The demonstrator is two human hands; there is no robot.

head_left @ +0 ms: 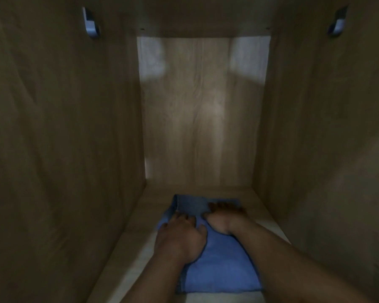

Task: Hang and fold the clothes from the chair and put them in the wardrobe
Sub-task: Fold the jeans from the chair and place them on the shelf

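A folded blue garment (219,265) lies flat on the floor of a wooden wardrobe compartment (123,243). My left hand (179,235) rests palm down on its left half, fingers spread toward the back. My right hand (223,217) presses flat on the far right part of the garment, fingers pointing toward the back wall. Both forearms reach in from the lower edge of the view. The near part of the garment shows between my arms.
Wooden side walls (64,149) close in on the left and right, and a lighter back panel (204,117) stands behind the garment. Two metal rail brackets (91,24) sit high on the side walls, with no rail visible between them.
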